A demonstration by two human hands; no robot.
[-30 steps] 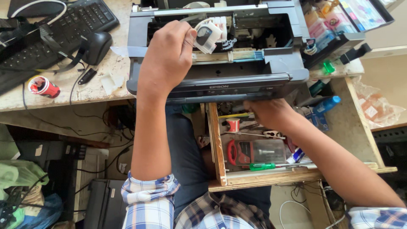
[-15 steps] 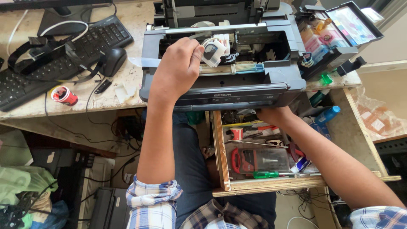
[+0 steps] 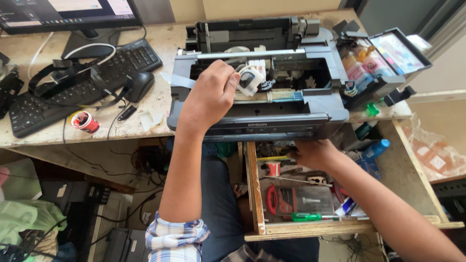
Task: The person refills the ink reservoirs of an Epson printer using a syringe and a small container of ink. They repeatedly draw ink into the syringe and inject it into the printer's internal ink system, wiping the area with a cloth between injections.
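Note:
An opened grey printer (image 3: pixel 291 123) sits on the worn desk, its cover off and its inner carriage exposed. My left hand (image 3: pixel 208 97) rests over the printer's left side, fingers pinched on a small white part (image 3: pixel 251 80) at the carriage. My right hand (image 3: pixel 313 154) is lower down, reaching into the back of an open wooden drawer (image 3: pixel 253 189) beneath the printer; its fingers are hidden under the printer's front edge. The drawer holds a red-handled tool case (image 3: pixel 296 200), a green-handled screwdriver (image 3: pixel 310 217) and a small red roll (image 3: pixel 273 168).
A black keyboard (image 3: pixel 68 87), a mouse (image 3: pixel 139 86), tangled black straps and a red tape roll (image 3: pixel 85 122) lie on the desk's left. A monitor (image 3: pixel 68 12) stands behind. The ink tank unit (image 3: pixel 378 63) hangs open at the printer's right. A blue bottle (image 3: pixel 374 150) stands by the drawer.
The view has shifted so the printer sits lower in frame. My left hand stays on the white part at the carriage; my right hand stays at the drawer's back.

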